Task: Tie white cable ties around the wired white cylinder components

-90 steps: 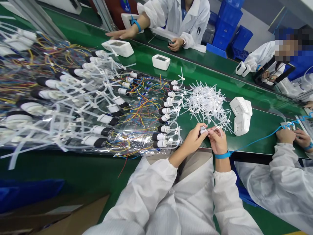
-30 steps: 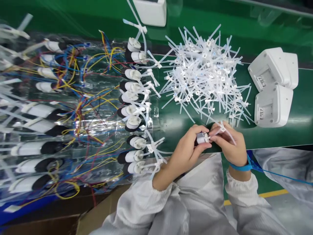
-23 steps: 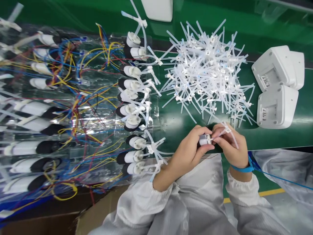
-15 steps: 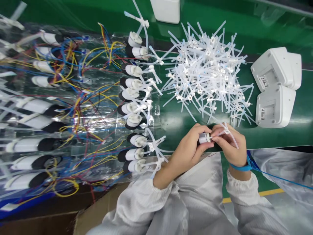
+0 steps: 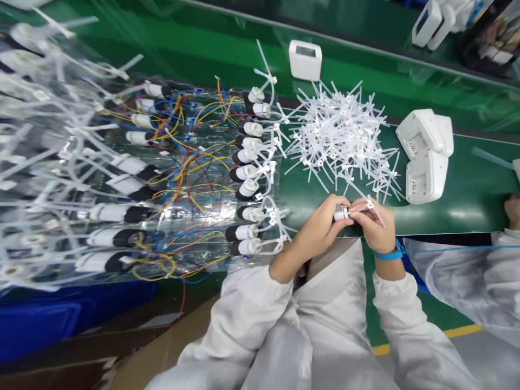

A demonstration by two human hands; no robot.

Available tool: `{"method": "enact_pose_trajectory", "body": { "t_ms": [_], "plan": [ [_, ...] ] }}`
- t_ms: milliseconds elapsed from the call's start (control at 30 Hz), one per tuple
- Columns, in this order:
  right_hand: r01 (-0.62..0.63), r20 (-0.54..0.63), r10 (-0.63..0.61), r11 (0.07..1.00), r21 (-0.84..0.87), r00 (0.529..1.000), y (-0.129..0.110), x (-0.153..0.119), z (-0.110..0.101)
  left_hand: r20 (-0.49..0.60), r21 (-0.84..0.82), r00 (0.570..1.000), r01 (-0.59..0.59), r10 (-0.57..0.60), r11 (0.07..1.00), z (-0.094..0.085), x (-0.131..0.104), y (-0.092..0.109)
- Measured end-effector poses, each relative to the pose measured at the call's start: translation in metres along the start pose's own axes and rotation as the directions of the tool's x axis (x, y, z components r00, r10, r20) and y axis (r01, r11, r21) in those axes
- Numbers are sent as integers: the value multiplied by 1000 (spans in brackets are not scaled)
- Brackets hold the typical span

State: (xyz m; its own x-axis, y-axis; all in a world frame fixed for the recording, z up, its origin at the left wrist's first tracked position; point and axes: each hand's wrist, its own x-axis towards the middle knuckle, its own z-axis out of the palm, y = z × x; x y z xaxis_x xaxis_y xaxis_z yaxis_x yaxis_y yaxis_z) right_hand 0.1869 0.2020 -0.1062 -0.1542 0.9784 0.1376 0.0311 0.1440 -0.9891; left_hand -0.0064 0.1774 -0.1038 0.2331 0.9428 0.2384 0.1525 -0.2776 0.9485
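Note:
Near the front edge of the green bench, my left hand is closed around a small white cylindrical pump, its end turned to the right. My right hand pinches a piece of thin translucent tubing with a white connector; its loose ends stick out above the fingers. Fingertips of both hands meet at the pump's end, and they hide whether the tube is seated there. Beyond the hands lies a big pile of similar tube pieces. To the left, pumps with black wraps and tubes form a column.
Yellow, blue and red wires spread over clear plastic on the left, with more tubed pumps beyond. White housings stand right of the pile, another white housing behind it. A co-worker's hand shows at the right edge.
The camera view has shifted, so the bench contents appear smaller and more of the left and right sides shows. Both hands keep their hold on pump and tube, nearly unchanged.

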Motion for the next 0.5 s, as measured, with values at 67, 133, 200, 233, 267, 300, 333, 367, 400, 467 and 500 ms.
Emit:
{"method": "enact_pose_trajectory", "body": {
  "t_ms": [67,133,200,233,267,300,333,367,400,467,500],
  "plan": [
    [-19,11,19,1000,21,1000,3,1,-1,2,3,1000,4,-4,1000,1,1,-1],
    [-45,20,44,998,33,999,5,3,-3,0,6,1000,4,-4,1000,2,1,-3],
    [-55,21,55,998,37,998,7,4,-4,-8,2,1000,-9,9,1000,4,2,-4],
    [-51,20,50,998,35,999,8,5,-4,-15,-1,1000,-21,21,1000,4,2,-5],
    [-42,21,41,999,30,999,9,5,-5,-21,-3,999,-34,34,999,5,3,-6],
    [-31,22,30,999,23,999,9,6,-6,-26,-2,999,-48,48,999,6,3,-7],
    [-19,26,19,1000,13,999,10,7,-7,-29,0,998,-58,58,998,6,4,-8],
    [-9,31,9,1000,-4,999,11,8,-8,-30,5,998,-63,63,998,7,5,-9],
    [0,37,1,1000,-27,999,12,9,-10,-33,10,997,-64,64,998,7,5,-9],
    [2,49,1,997,-74,999,12,10,-12,-38,22,997,-64,64,998,8,6,-11],
    [-3,54,8,996,-89,999,11,11,-13,-43,27,997,-65,66,998,8,6,-11]
  ]
}}
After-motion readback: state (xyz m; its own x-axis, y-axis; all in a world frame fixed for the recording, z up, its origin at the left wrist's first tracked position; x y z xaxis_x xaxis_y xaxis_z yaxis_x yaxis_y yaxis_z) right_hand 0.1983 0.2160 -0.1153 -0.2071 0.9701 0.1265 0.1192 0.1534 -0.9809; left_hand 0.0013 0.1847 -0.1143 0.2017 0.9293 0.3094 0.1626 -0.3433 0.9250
